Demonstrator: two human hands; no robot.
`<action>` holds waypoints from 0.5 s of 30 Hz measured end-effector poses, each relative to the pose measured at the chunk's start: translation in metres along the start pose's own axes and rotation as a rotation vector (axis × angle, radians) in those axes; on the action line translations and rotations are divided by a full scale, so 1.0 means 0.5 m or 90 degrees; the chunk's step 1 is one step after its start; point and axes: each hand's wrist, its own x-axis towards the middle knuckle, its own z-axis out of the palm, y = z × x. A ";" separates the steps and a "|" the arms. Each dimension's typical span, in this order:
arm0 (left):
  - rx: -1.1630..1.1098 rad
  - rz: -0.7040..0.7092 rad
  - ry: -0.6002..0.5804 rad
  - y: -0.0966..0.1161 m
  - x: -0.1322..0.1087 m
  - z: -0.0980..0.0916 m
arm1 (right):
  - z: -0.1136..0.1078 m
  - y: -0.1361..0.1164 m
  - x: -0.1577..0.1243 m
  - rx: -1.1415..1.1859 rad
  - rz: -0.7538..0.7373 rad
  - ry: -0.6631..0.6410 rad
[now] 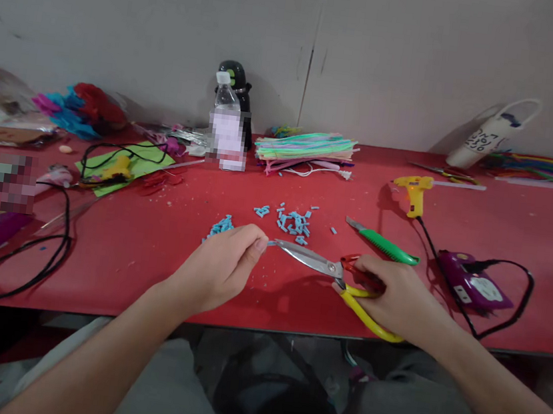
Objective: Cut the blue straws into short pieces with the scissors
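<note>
Left hand: your left hand (226,265) is near centre, thumb and forefinger pinched together on a short blue strip (271,242); only its end shows past your fingertips.
Right hand: your right hand (399,296) is clamped around the red and yellow handles of the scissors (317,261), near right of centre.
Scissors: blades look together, tips pointing left and meeting the blue strip right at your left fingertips, just above the red table (148,265).
Cut bits: blue pieces (295,223) are scattered just beyond the blades; a smaller heap (222,225) sits just beyond your left knuckles.
Right side: green utility knife (383,245) just beyond your right hand; yellow glue gun (413,190) farther back; purple box (469,279) with a black cord to its right.
Far edge: water bottle (226,123), stack of pastel sticks (307,147) to its right.
</note>
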 end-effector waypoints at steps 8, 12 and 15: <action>0.018 -0.002 -0.005 0.000 0.000 -0.001 | 0.005 0.003 0.001 0.004 -0.005 0.006; 0.018 -0.012 -0.015 -0.003 -0.001 0.001 | 0.005 0.003 -0.001 0.008 0.004 -0.002; 0.017 -0.017 -0.019 -0.003 -0.002 0.002 | 0.003 0.000 0.000 0.013 0.011 -0.012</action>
